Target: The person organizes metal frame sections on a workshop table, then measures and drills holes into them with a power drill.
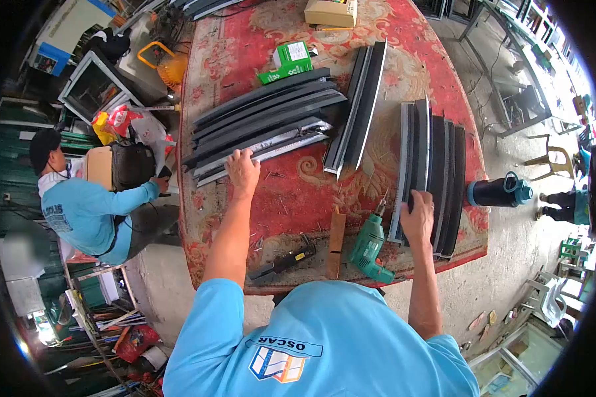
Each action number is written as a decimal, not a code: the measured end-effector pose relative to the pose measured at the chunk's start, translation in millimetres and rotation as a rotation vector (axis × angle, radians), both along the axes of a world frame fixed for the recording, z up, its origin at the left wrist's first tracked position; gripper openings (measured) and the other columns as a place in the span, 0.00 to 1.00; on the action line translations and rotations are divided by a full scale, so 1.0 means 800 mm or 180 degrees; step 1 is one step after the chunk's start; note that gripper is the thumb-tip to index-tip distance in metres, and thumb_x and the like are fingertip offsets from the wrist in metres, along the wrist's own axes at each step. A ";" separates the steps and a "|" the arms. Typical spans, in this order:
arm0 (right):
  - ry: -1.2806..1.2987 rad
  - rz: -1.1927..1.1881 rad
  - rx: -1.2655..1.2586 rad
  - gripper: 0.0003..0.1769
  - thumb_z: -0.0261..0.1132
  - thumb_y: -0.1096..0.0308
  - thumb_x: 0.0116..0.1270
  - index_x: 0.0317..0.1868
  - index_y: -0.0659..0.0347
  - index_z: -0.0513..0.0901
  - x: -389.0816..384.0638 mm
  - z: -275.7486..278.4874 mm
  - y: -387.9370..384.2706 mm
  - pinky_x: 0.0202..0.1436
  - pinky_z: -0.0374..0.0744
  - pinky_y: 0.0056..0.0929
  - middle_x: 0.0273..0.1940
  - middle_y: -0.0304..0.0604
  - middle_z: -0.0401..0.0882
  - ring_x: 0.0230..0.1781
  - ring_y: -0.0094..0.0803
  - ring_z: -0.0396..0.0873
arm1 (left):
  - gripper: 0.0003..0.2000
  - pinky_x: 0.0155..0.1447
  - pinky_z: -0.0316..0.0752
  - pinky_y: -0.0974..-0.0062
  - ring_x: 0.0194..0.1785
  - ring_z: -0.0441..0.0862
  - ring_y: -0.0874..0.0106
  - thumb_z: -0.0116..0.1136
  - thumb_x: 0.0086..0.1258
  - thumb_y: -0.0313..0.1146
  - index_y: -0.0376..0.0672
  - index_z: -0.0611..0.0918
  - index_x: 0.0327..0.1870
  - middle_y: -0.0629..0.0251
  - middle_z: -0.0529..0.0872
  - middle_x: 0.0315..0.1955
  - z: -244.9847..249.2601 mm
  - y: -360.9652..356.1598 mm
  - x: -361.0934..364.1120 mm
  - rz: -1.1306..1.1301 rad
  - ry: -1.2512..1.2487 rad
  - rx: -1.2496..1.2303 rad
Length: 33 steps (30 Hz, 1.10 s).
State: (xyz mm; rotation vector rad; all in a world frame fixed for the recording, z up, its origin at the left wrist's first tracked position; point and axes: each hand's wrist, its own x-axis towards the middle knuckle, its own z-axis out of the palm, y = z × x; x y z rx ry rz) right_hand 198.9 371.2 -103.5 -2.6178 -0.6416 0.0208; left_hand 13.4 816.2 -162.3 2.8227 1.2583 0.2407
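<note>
My left hand (pixel 244 173) has its fingers bent over the near edge of a silver metal profile (pixel 291 145). That profile lies at the front of a pile of dark grey profiles (pixel 265 106). On the right, my right hand (pixel 418 217) is closed at the edge of a grey metal profile (pixel 406 152) in another stack, beside several dark profiles (pixel 449 178). A third group of profiles (pixel 359 99) lies between the two stacks. Close to my right hand is a green power drill (pixel 369 248), its bit pointing away from me.
A patterned red cloth (pixel 298 198) covers the table. Near its front edge lie a black tool (pixel 283 262) and a wooden strip (pixel 336 245). Farther back are a green box (pixel 293 63) and a cardboard box (pixel 331 13). A dark bottle (pixel 496 192) lies right; a person (pixel 93 205) sits left.
</note>
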 end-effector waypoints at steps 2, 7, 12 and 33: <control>0.0200 0.0208 0.0226 0.22 0.68 0.69 0.64 0.57 0.67 0.80 -0.012 0.022 0.027 0.61 0.77 0.46 0.57 0.55 0.77 0.57 0.55 0.78 | 0.09 0.58 0.72 0.50 0.56 0.78 0.55 0.68 0.66 0.37 0.49 0.84 0.45 0.65 0.85 0.47 -0.001 0.005 -0.006 -0.0265 -0.0038 0.0180; 0.1123 0.0657 0.0719 0.20 0.67 0.69 0.66 0.58 0.67 0.80 -0.034 0.050 0.066 0.58 0.79 0.44 0.55 0.55 0.78 0.54 0.53 0.80 | 0.07 0.58 0.69 0.45 0.51 0.84 0.60 0.63 0.70 0.39 0.49 0.85 0.41 0.67 0.89 0.41 -0.001 0.044 -0.033 -0.0608 -0.0305 -0.0914; 0.1827 0.1461 0.0322 0.22 0.67 0.69 0.69 0.62 0.68 0.80 -0.045 0.064 0.086 0.53 0.81 0.39 0.54 0.55 0.80 0.53 0.47 0.84 | 0.13 0.51 0.77 0.64 0.45 0.88 0.59 0.62 0.70 0.42 0.43 0.87 0.43 0.58 0.90 0.38 0.012 0.109 -0.034 -0.0075 -0.0580 -0.1824; 0.3269 0.1203 0.1403 0.21 0.66 0.62 0.75 0.61 0.69 0.81 -0.078 0.009 0.068 0.50 0.80 0.28 0.45 0.40 0.85 0.45 0.24 0.81 | 0.40 0.30 0.73 0.81 0.28 0.79 0.80 0.39 0.71 0.76 0.44 0.84 0.50 0.72 0.81 0.28 0.108 -0.148 -0.179 0.0780 -0.2258 -0.5399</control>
